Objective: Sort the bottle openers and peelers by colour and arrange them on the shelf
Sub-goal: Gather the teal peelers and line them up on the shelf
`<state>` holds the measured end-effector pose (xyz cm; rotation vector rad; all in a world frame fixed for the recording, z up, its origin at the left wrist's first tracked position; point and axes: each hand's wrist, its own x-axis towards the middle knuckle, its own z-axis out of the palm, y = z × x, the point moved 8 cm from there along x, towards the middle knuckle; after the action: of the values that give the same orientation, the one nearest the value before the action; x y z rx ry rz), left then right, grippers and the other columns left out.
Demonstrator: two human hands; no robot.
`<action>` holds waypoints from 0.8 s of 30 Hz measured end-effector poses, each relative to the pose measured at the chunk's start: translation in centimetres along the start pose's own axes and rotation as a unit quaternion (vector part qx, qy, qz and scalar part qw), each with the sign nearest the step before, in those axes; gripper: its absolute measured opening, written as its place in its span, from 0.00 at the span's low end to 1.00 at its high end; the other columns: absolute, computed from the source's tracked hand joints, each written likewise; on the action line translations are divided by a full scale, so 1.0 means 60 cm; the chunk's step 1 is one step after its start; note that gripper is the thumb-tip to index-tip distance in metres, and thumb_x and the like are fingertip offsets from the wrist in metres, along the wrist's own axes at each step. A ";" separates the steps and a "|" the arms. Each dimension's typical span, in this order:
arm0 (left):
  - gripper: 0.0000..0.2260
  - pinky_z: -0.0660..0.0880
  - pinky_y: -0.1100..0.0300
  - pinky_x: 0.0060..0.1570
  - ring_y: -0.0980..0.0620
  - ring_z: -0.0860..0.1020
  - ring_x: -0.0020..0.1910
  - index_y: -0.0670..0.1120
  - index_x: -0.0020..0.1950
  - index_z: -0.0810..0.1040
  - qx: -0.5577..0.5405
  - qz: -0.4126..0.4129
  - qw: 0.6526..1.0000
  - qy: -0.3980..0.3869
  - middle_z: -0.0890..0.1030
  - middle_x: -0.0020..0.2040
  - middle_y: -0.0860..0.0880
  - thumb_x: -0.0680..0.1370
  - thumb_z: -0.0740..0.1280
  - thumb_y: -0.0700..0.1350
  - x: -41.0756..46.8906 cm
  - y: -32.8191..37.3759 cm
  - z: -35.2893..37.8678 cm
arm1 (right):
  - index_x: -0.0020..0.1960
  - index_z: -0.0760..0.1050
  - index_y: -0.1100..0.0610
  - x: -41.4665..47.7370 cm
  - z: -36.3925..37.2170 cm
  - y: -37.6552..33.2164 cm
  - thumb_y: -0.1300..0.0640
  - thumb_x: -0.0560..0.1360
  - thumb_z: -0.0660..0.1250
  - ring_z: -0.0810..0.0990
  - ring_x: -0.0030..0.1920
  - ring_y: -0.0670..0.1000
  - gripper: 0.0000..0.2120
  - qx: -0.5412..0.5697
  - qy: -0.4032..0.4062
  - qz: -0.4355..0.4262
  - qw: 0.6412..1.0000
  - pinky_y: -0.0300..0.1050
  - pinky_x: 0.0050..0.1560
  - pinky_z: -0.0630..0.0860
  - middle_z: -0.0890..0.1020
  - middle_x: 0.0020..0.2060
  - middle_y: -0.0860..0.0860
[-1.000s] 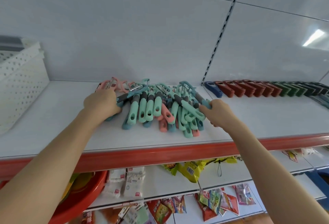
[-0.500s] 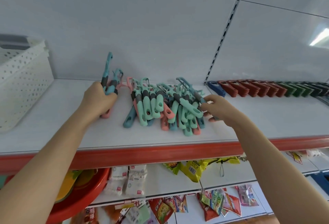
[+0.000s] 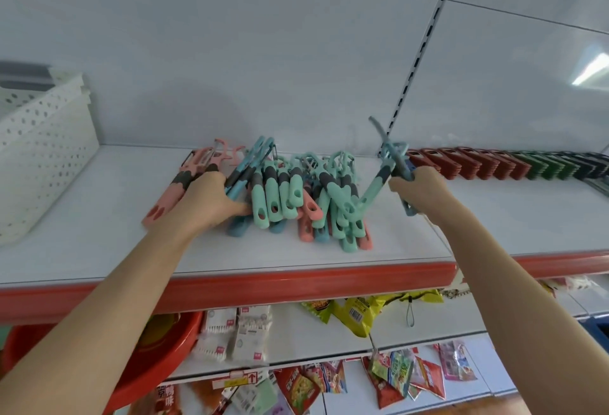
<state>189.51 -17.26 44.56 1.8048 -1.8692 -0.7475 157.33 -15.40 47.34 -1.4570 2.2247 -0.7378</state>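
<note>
A heap of peelers (image 3: 296,193) in mint green, pink and blue lies mid-shelf. A few pink peelers (image 3: 184,184) lie apart at its left. My left hand (image 3: 211,200) sits between them and the heap, its fingers curled round blue peelers (image 3: 244,170) that slant up and back. My right hand (image 3: 418,187) grips blue peelers (image 3: 395,164) lifted above the shelf at the heap's right; a mint peeler (image 3: 375,187) leans against them. A row of bottle openers runs along the back right: red (image 3: 461,164), then dark green (image 3: 547,167).
The white shelf (image 3: 99,230) has a red front edge (image 3: 296,286). A white perforated basket (image 3: 39,151) stands at the far left. A slotted upright (image 3: 418,52) divides the back wall. Lower shelves hold snack packets (image 3: 362,312) and a red basin (image 3: 158,348).
My left hand set pink peelers down at the left and came back to the heap onto blue ones. My right hand closed on blue peelers and lifted them up.
</note>
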 end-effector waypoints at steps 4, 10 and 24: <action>0.15 0.67 0.59 0.29 0.50 0.71 0.31 0.41 0.41 0.73 0.024 -0.006 0.999 -0.026 0.74 0.34 0.45 0.69 0.74 0.50 0.005 0.005 0.008 | 0.41 0.72 0.64 -0.008 -0.007 -0.035 0.63 0.73 0.60 0.76 0.29 0.52 0.05 0.066 0.018 -0.033 0.997 0.40 0.25 0.73 0.77 0.33 0.56; 0.11 0.65 0.61 0.27 0.52 0.70 0.30 0.43 0.39 0.72 0.055 -0.014 0.998 -0.025 0.73 0.32 0.47 0.71 0.72 0.46 0.007 0.008 0.004 | 0.43 0.70 0.62 -0.017 0.023 -0.094 0.61 0.73 0.61 0.74 0.33 0.55 0.04 0.015 0.014 -0.092 0.996 0.44 0.31 0.71 0.75 0.35 0.56; 0.09 0.67 0.57 0.37 0.44 0.73 0.38 0.42 0.41 0.72 0.147 -0.012 0.988 0.042 0.70 0.33 0.48 0.71 0.69 0.45 0.006 -0.023 -0.046 | 0.46 0.67 0.61 -0.027 0.061 -0.163 0.62 0.76 0.60 0.76 0.27 0.50 0.02 0.121 -0.023 -0.145 0.982 0.39 0.22 0.72 0.74 0.37 0.55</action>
<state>192.31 -17.83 45.73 2.0038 -1.9886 -0.4099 167.10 -17.86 50.48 -1.6697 1.8320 -1.0169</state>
